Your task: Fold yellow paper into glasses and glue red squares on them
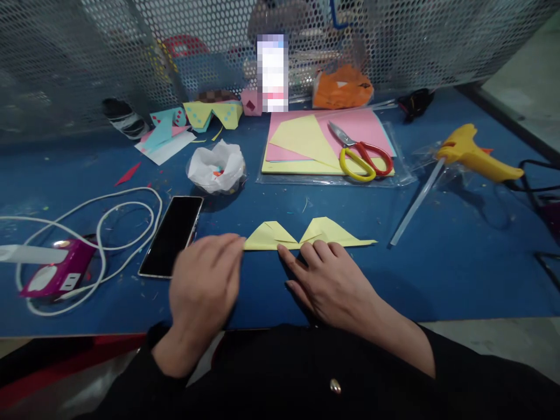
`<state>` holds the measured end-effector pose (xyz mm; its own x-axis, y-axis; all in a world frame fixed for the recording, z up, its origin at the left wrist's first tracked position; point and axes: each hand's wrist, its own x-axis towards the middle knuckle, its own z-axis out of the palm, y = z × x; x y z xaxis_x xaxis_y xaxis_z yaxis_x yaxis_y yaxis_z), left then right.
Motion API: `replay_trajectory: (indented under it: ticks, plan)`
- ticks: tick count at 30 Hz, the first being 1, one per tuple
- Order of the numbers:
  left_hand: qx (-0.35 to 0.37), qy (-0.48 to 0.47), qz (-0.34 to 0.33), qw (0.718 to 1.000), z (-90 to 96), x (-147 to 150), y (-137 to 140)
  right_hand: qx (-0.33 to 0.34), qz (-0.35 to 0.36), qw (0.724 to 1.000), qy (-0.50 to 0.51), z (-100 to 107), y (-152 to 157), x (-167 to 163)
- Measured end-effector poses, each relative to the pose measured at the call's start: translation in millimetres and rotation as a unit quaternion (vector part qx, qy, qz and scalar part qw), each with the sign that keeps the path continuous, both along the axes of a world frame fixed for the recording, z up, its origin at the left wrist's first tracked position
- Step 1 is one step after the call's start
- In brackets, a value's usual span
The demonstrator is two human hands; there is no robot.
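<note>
A folded sheet of yellow paper (324,230) lies on the blue table in front of me, with two slanted peaks and a straight lower edge. At its left end is my left hand (207,280), closed, its slightly blurred fingers pressed together on the paper's tip. My right hand (330,277) holds the paper down near the middle of its lower edge. Its index finger points along the fold while the other fingers curl over the paper. The paper's thin right tip sticks out past this hand.
Red-and-yellow scissors (361,157) lie on bagged coloured paper (297,166). A yellow glue gun (476,154) is at right. Left stand a black phone (172,236), a purple charger (63,271) with white cable and a lined bowl (217,169). Behind are paper masks (213,115) and a mesh screen (210,35).
</note>
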<state>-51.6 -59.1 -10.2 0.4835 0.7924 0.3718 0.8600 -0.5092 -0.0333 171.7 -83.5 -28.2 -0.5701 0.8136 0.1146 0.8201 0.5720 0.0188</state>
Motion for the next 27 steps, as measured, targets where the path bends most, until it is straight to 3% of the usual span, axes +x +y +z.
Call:
replay_trajectory:
  ticks: [2,4,10,18,22,24,27]
  plan:
    - [-0.026,-0.001,-0.086,0.996,-5.3,13.8,-8.7,0.002,-0.007,1.0,0.002,-0.7,-0.7,-1.0]
    - [-0.041,0.013,-0.105,0.994,-11.3,25.5,-13.3,0.003,-0.015,1.0,0.003,-1.3,-1.2,-2.1]
    - [-0.043,0.044,-0.075,0.995,-18.8,35.4,-17.2,-0.005,-0.022,1.0,0.005,-1.2,-2.4,-3.5]
    - [0.004,0.085,0.017,0.996,-14.1,-2.3,-20.5,-0.02,-0.026,0.999,0.014,-4.6,-4.8,-0.1]
    - [0.038,0.029,0.044,0.998,-10.8,-8.1,-22.8,-0.01,-0.026,0.999,0.015,-6.2,-5.0,-1.0]
    - [0.061,-0.025,0.021,0.998,-12.6,-1.4,-23.6,-0.005,-0.03,0.999,0.017,-6.4,-5.0,-2.2]
    - [0.026,-0.051,-0.082,0.995,-21.4,13.8,-22.6,0.0,-0.035,0.999,0.023,-6.0,-5.0,-4.1]
